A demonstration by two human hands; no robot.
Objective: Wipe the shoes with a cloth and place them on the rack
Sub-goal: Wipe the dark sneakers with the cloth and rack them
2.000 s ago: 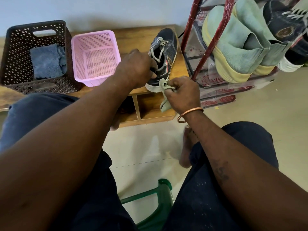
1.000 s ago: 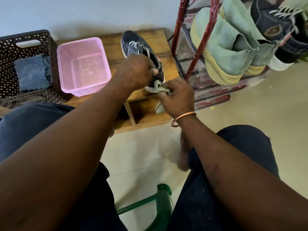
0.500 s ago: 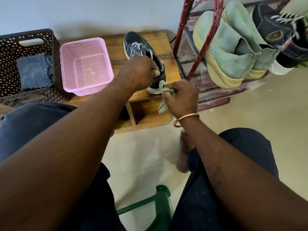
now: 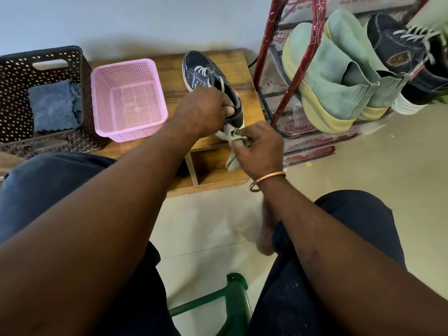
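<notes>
Desk (image 4: 174, 69): wood-grain, matt. Pink basket (image 4: 128, 100) and brown basket (image 4: 14, 93): perforated plastic. Sneaker (image 4: 198, 69): dark denim-like fabric. Rack posts (image 4: 315, 25): glossy red wrap. Bangle (image 4: 266, 180): polished copper-coloured metal.

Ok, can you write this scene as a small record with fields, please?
left hand: grips the dark sneaker at its opening
right hand: holds the pale cloth against the sneaker's heel
sneaker place: wooden bench, beside the pink basket
brown basket: holds a blue cloth
rack: green shoes and a second dark sneaker
</notes>
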